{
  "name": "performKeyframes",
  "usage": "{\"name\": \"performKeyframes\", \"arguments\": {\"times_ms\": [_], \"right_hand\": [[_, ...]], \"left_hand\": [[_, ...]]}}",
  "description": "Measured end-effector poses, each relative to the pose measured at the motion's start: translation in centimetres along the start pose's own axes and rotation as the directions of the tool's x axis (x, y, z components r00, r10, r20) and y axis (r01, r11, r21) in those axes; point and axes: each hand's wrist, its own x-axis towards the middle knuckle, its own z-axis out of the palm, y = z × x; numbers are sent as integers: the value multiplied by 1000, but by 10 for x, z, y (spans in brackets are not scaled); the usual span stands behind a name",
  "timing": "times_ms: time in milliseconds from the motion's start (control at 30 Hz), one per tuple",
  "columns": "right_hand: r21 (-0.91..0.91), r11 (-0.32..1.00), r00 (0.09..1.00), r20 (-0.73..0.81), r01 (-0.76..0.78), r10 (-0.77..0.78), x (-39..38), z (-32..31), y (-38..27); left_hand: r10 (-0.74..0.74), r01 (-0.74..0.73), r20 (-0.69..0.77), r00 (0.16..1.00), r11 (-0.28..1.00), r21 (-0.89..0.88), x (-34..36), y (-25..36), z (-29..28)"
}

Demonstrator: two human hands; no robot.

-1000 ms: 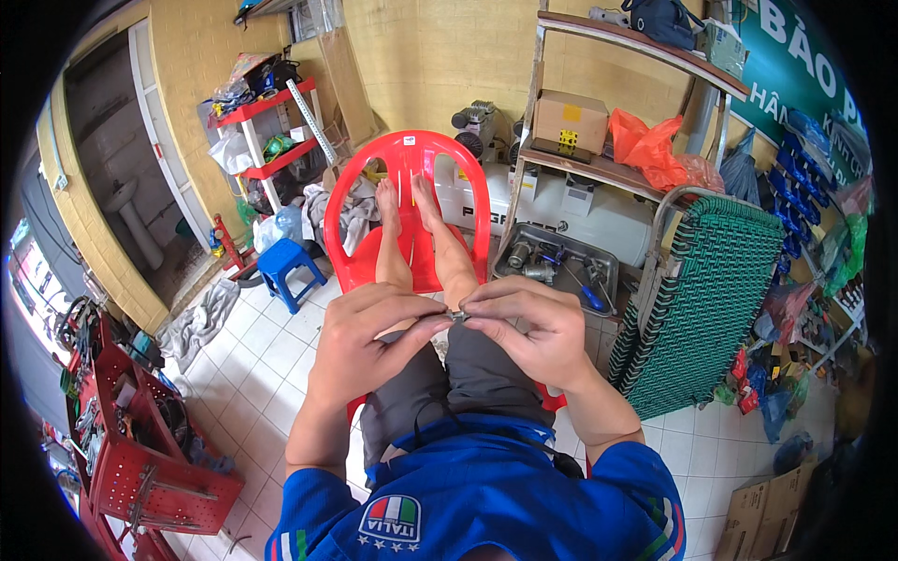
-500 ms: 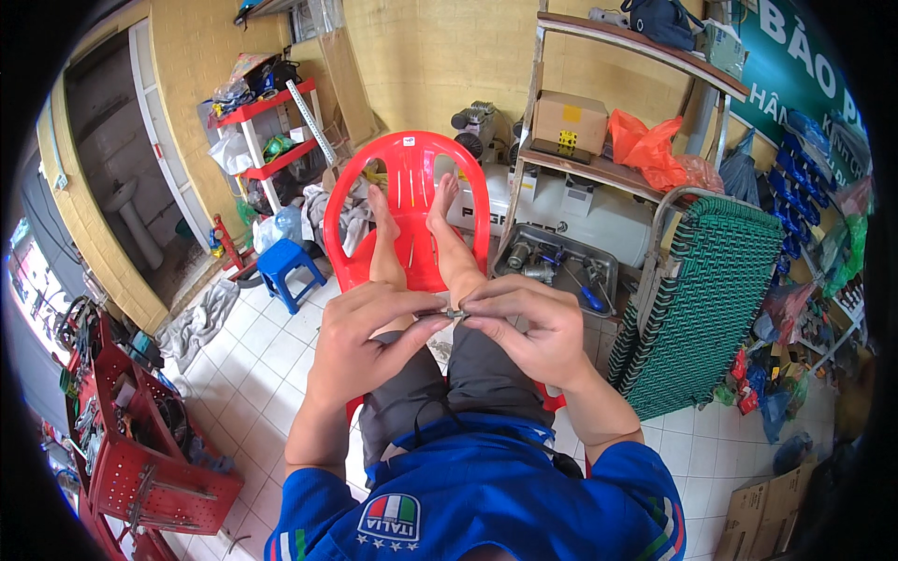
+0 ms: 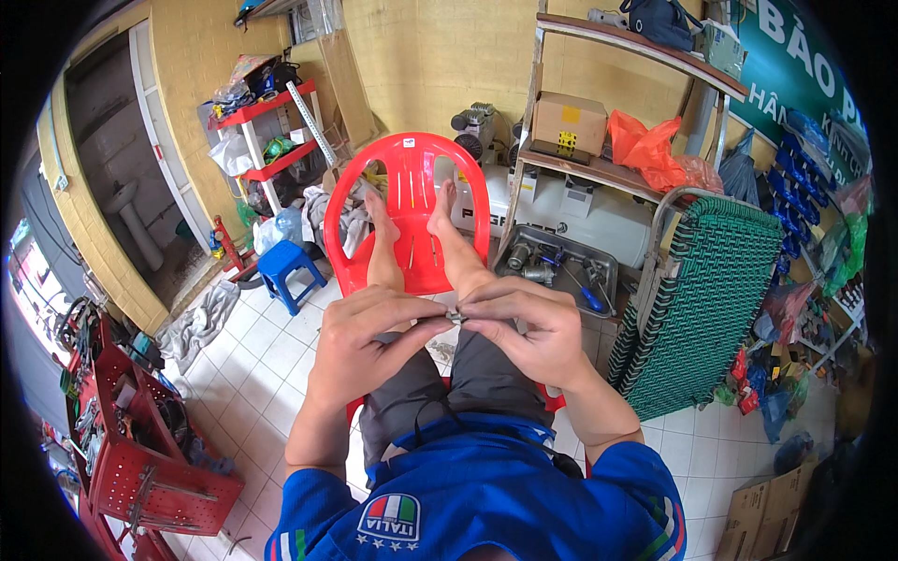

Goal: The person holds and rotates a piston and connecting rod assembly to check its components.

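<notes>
My left hand (image 3: 369,337) and my right hand (image 3: 531,332) meet above my lap, each pinched on one small grey metal piece (image 3: 456,316) between thumb and fingers. Fingertips hide much of the piece, so its exact shape is unclear. My bare legs stretch forward beneath it, with both feet (image 3: 441,198) up on a red plastic chair (image 3: 407,145). I wear a blue shirt (image 3: 468,505) and dark grey shorts (image 3: 402,397).
Left: red tool cart (image 3: 178,500), blue stool (image 3: 285,271), red-white shelf (image 3: 267,107), doorway with sink (image 3: 122,196). Behind the chair: white compressor (image 3: 608,224). Right: metal rack (image 3: 627,42), tray of parts (image 3: 561,266), folded green woven bed (image 3: 706,290), cardboard (image 3: 758,510).
My feet and lower legs have shifted on the red chair, the right foot to the right and the left slightly left. My hands stay almost in place on the small piece.
</notes>
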Motion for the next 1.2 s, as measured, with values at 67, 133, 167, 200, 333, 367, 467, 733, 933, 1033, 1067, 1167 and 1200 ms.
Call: {"name": "performKeyframes", "arguments": {"times_ms": [67,133,167,200,333,367,467,733,933,1033,1067,1167,1200], "right_hand": [[-25,999,1000,2,28,-28,2,0,2],[-33,999,999,1,32,-32,2,-1,2],[-37,999,999,0,34,-34,2,-1,2],[-28,999,1000,-2,22,-22,1,-1,2],[-9,1000,1000,-12,9,-9,0,0,1],[-8,1000,1000,-15,15,-15,0,1,1],[-9,1000,1000,-18,4,-5,1,1,2],[2,1000,1000,-23,13,-13,0,1,0],[-1,1000,1000,-8,16,-16,1,0,0],[1,1000,1000,-10,17,-17,1,0,-1],[-1,1000,1000,-11,19,-19,1,-1,-1],[27,999,1000,-17,25,-25,0,1,0],[29,999,1000,-16,21,-20,0,1,0]], "left_hand": [[30,-33,-51,998,998,-47,4,4,5],[-11,8,-67,998,999,-36,7,10,4],[-31,29,-75,997,999,-30,7,12,4],[-55,55,-23,998,998,-21,5,11,1],[-90,92,87,992,996,-17,-1,6,-5],[-83,86,90,992,996,-26,-1,6,-4],[84,-84,-11,996,994,-70,6,6,5],[-111,109,104,988,994,21,-2,6,-3],[20,-20,-21,1000,1000,-18,6,10,6],[-49,49,3,999,999,-5,3,10,3],[-79,78,24,997,997,11,2,9,2],[-48,48,67,997,999,-1,-1,2,0],[-49,50,68,996,999,-3,0,2,0]]}}
